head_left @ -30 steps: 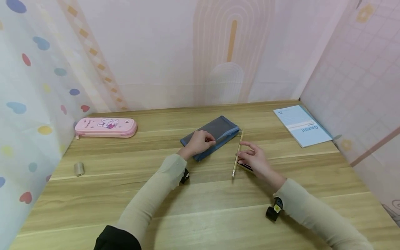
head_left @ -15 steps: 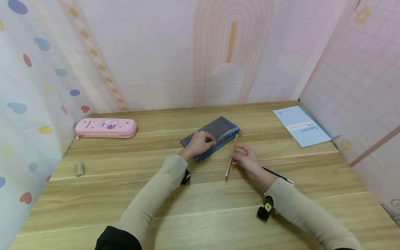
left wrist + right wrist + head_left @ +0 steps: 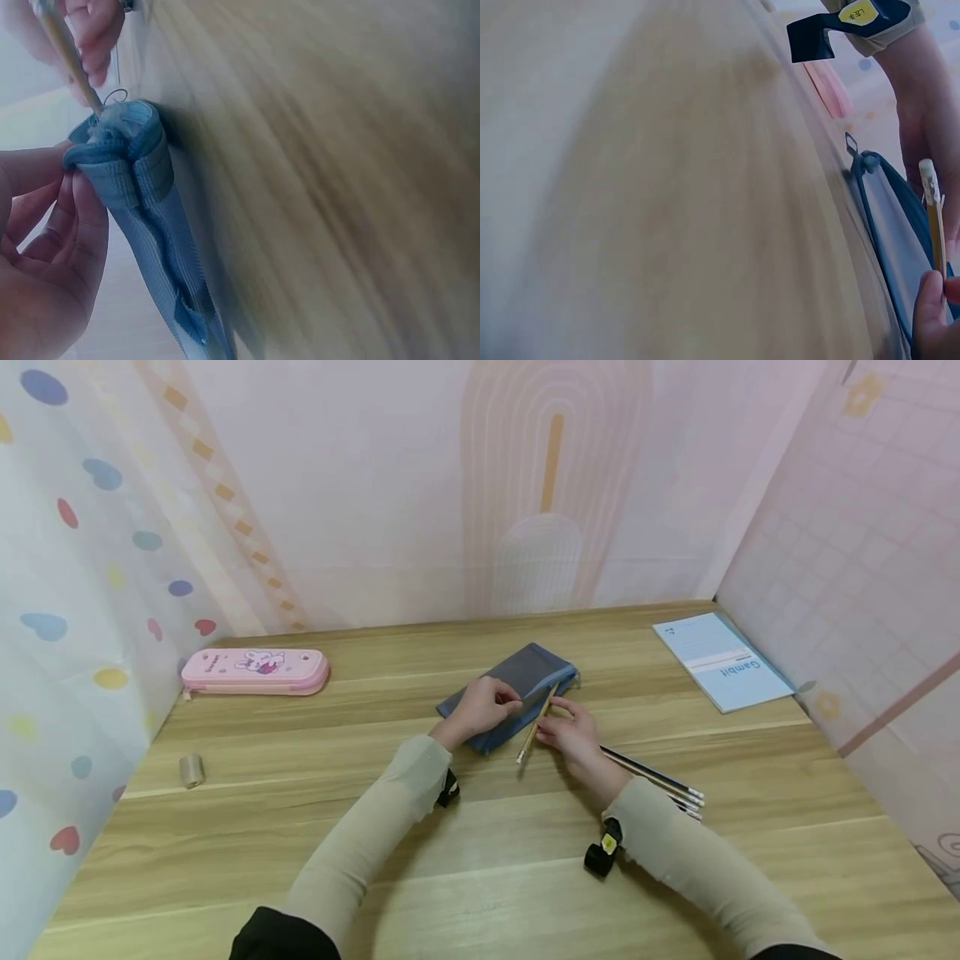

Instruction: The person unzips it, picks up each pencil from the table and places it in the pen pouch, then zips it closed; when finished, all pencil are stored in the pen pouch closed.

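A blue-grey mesh pouch lies mid-table, its long zip side facing the person. The left hand pinches the pouch's upper edge, thumb and fingers on the fabric, as the left wrist view shows at the blue edge. Between its thumb and fingers, the right hand holds a yellow pencil, white eraser end toward the person and the other end at the pouch's opening. In the right wrist view the pencil stands over the pouch.
Several dark pencils lie beside the right forearm. A pink pencil case is at the back left, a small beige cylinder at the left, and a light blue notebook at the back right.
The right hand has moved left with the yellow pencil, bringing it from beside the pouch to its opening. More of the dark pencils shows now. The left hand has stayed nearly still.
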Tool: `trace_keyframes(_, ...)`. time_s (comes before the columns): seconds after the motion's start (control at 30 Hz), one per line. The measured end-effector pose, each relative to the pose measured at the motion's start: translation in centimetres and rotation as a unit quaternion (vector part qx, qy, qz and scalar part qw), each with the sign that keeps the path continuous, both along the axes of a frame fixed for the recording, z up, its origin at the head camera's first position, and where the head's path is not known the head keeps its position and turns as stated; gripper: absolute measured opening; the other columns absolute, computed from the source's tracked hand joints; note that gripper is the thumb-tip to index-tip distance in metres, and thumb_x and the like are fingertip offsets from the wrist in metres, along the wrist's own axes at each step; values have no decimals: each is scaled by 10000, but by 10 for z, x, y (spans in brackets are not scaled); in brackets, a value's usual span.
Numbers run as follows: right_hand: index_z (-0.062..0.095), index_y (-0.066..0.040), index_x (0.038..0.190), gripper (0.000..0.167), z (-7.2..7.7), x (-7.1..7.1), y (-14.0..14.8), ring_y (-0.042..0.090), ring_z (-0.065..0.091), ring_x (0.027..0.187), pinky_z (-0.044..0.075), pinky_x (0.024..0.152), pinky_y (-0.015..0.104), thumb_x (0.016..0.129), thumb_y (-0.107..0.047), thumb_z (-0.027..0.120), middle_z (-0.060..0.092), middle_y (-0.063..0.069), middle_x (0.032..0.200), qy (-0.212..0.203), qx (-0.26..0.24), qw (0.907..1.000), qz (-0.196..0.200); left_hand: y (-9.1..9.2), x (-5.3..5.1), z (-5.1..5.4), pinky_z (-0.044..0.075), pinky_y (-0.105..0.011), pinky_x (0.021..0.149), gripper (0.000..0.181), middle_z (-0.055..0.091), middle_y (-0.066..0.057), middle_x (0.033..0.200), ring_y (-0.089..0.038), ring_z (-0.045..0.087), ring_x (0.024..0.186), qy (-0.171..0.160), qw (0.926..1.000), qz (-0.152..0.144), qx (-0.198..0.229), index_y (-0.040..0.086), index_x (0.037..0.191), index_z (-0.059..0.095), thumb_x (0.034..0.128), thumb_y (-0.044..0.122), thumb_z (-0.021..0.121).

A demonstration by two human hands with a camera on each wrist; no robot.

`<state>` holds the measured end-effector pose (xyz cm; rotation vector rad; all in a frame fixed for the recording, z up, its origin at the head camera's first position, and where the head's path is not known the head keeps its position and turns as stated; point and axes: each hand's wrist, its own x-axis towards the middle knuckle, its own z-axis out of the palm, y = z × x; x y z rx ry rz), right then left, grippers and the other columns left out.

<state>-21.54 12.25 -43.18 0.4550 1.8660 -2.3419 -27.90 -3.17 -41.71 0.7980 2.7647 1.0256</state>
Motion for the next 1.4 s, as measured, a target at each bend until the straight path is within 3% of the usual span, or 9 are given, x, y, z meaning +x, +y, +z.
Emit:
trace_keyframes(0.23, 425, -20, 1255, 486, -6, -10, -17, 65, 575, 539, 495, 558, 179, 796, 82, 546, 560, 26, 641, -89, 90, 9975, -701, 1, 1, -2, 448, -196, 577, 148, 678, -37, 802, -104, 576, 660, -115, 9999, 20, 21, 92, 863, 709, 842, 187, 599)
trace_keyframes(0.53, 405, -11, 1250, 506, -7, -21, -26, 67, 589, 536, 508, 588, 195, 778, 70, 568, 559, 66, 680, -119, 339, 9944, -991, 4, 3, 0, 455, -203, 586, 152, 682, -50, 806, -118, 586, 669, -81, 9999, -92, 74, 76, 866, 708, 842, 176, 595)
trace_keyframes(0.73, 394, 8, 1289, 521, -7, -19, -21, 110, 632, 753, 506, 681, 211, 795, 70, 548, 618, 256, 1027, 6, 543, 9973, -490, 5, 3, 0, 447, -201, 577, 147, 677, -44, 794, -105, 572, 650, -108, 9999, -65, 60, 78, 863, 707, 841, 176, 600)
trace_keyframes(0.87, 362, 47, 1312, 503, -7, -17, -16, 228, 572, 1036, 485, 750, 197, 827, 83, 491, 510, 270, 1216, 170, 395, 9990, 151, 5, 3, 0, 442, -193, 568, 144, 678, -40, 786, -99, 568, 643, -120, 9999, -56, 73, 82, 857, 708, 841, 176, 600)
trace_keyframes(1.0, 379, 49, 1303, 482, -5, -16, -10, 285, 500, 1151, 476, 787, 202, 831, 72, 477, 478, 242, 1268, 119, 421, 9977, 508, 5, 3, 1, 438, -192, 575, 147, 678, -37, 799, -100, 566, 656, -160, 9998, -33, 62, 87, 862, 708, 844, 182, 597)
trace_keyframes(1.1, 413, 37, 1281, 461, -2, -15, -3, 251, 543, 1105, 480, 803, 220, 827, 58, 492, 491, 227, 1261, 23, 497, 9972, 559, 5, 3, 1, 431, -192, 564, 148, 671, -36, 796, -102, 555, 648, -226, 9997, 12, 57, 86, 870, 706, 846, 181, 595)
trace_keyframes(1.2, 426, 60, 1257, 423, 0, -13, 8, 186, 618, 951, 493, 802, 244, 842, 34, 504, 521, 245, 1213, -27, 384, 9980, 498, 4, 2, 1, 427, -192, 556, 146, 669, -41, 784, -103, 549, 635, -202, 9998, 13, 79, 78, 868, 707, 841, 173, 600)
trace_keyframes(1.3, 412, 88, 1253, 415, 3, -10, 23, 94, 634, 783, 507, 765, 240, 858, 4, 509, 634, 177, 1020, -3, 310, 9984, 470, 3, 2, 0, 429, -190, 553, 148, 671, -40, 775, -98, 547, 624, -130, 9999, -25, 78, 78, 863, 710, 838, 177, 603)
trace_keyframes(1.4, 376, 114, 1262, 442, 8, -5, 41, 48, 622, 704, 510, 724, 222, 853, 15, 508, 661, 12, 819, 119, 228, 9981, 563, 3, 1, -1, 432, -192, 550, 150, 672, -36, 778, -92, 545, 617, -141, 9999, -21, 87, 84, 866, 711, 838, 186, 605)
